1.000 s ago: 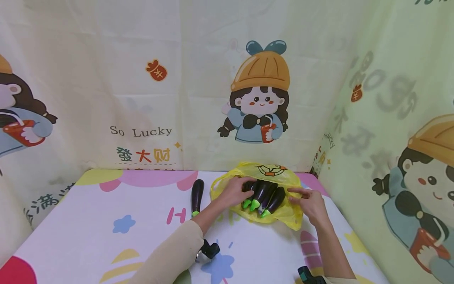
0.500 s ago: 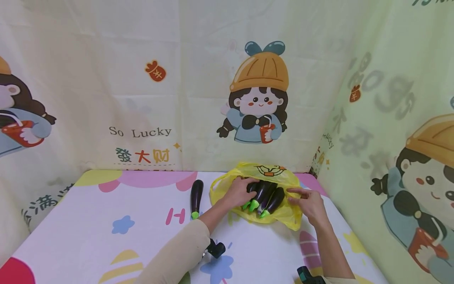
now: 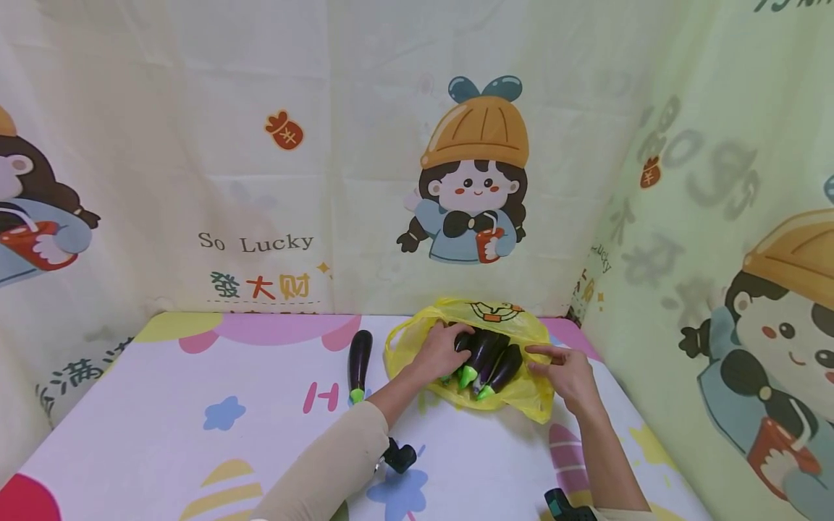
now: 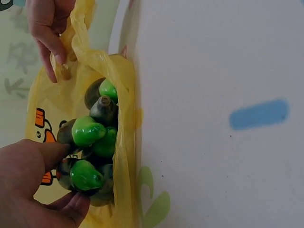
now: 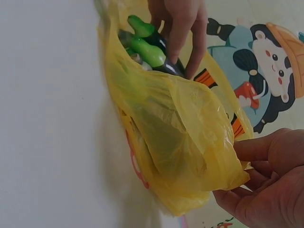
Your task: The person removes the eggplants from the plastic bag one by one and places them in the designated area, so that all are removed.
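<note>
A yellow plastic bag (image 3: 417, 340) lies with its mouth facing me, holding several dark eggplants (image 3: 485, 351) with bright green caps. Inside the mouth, my left hand (image 3: 441, 352) grips the leftmost eggplant (image 4: 85, 175), thumb on one side and fingers on the other. The thumb also lies close to a neighbouring eggplant (image 4: 85, 132). My right hand (image 3: 570, 376) pinches the bag's right edge, thumb against fingers, as the right wrist view shows. Part of the gripped eggplant is hidden behind the left hand. Another eggplant (image 3: 360, 365) rests outside the bag, to its left.
The table (image 3: 274, 434) wears a white cloth with coloured prints. Printed curtains (image 3: 365, 181) hang behind it and on both sides. A dark wrist camera (image 3: 399, 456) sits by the left sleeve, and another device (image 3: 563, 505) by the right wrist.
My left hand has shifted slightly within the bag mouth, now covering more of the leftmost eggplant and its green cap. My right hand keeps its hold on the bag edge.
</note>
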The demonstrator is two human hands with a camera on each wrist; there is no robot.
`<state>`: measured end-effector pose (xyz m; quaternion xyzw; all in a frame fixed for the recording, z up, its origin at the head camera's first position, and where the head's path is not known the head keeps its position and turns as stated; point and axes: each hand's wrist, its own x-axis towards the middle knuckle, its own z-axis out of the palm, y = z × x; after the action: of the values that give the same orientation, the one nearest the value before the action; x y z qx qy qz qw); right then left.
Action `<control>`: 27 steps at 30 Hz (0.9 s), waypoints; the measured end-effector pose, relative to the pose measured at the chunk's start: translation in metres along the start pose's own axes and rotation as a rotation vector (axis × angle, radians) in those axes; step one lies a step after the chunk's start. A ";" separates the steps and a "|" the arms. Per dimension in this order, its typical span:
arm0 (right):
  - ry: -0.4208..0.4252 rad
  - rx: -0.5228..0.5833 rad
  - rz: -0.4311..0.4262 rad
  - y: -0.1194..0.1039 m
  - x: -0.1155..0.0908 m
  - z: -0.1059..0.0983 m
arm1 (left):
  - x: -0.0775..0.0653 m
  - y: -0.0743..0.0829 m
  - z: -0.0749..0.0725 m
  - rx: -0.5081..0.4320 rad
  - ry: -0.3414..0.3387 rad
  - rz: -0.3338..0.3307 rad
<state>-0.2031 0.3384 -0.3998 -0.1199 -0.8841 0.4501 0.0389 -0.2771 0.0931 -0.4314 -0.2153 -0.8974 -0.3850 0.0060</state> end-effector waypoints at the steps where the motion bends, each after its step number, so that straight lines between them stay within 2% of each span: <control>1: -0.001 0.000 -0.001 0.000 0.000 0.000 | 0.000 0.000 0.000 -0.001 0.004 -0.003; 14: 0.000 -0.009 0.001 0.000 0.002 0.000 | 0.000 -0.002 -0.004 -0.024 0.014 -0.005; 27: -0.007 -0.012 0.002 0.001 0.002 0.000 | -0.007 -0.005 -0.014 -0.072 0.018 -0.017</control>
<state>-0.2046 0.3389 -0.4008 -0.1194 -0.8867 0.4453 0.0346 -0.2750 0.0781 -0.4264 -0.2044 -0.8847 -0.4189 0.0030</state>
